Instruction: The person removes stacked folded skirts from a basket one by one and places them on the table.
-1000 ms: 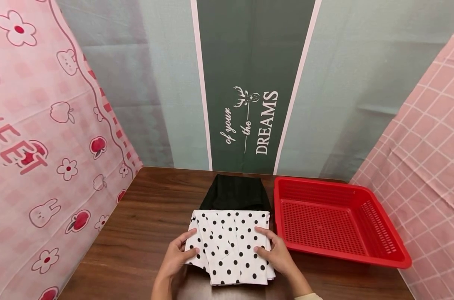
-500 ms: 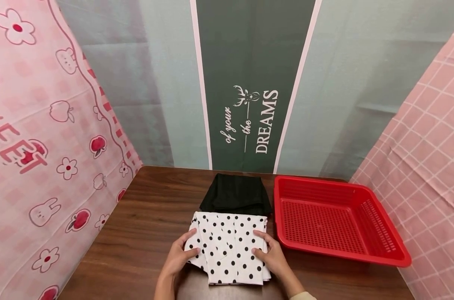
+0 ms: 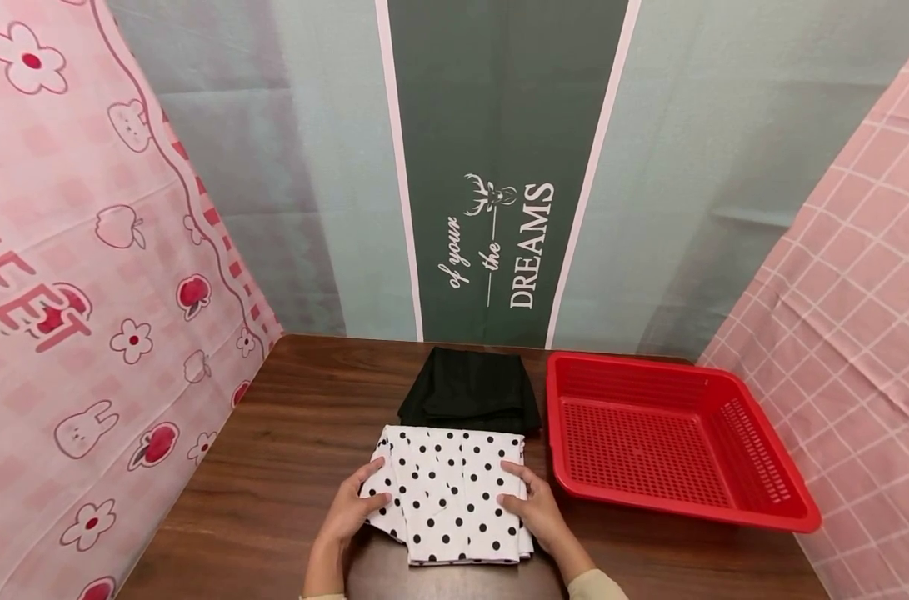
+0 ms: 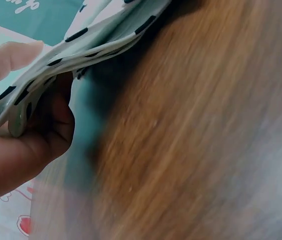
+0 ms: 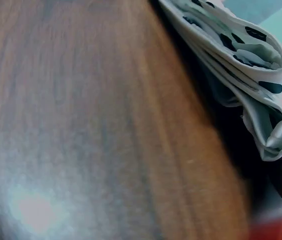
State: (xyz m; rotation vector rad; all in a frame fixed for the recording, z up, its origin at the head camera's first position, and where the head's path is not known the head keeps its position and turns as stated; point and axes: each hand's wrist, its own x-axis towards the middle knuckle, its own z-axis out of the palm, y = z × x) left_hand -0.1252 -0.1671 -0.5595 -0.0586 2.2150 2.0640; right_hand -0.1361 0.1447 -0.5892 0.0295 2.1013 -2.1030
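A folded white cloth garment with black polka dots (image 3: 454,500) is held between both hands, slightly above the wooden table, as the wrist views show a dark gap beneath it. My left hand (image 3: 352,507) grips its left edge, thumb on top and the other fingers curled underneath, plain in the left wrist view. On the opposite edge, my right hand (image 3: 538,508) pinches the layers, its thumb and a finger showing on top. Stacked folds of the garment (image 5: 260,85) fill the upper right of the right wrist view, where most of that hand is hidden. Behind it lies a folded black cloth (image 3: 472,387).
A red plastic basket (image 3: 649,508) with perforated sides stands on the right of the brown wooden table (image 3: 244,467). Pink patterned curtains (image 3: 135,342) hang at both sides, and a green-grey curtain with printed lettering (image 3: 529,246) hangs at the back.
Both hands have shifted a little to the left with the polka-dot garment. Slightly more of the black cloth shows behind it. The basket has stayed in place.
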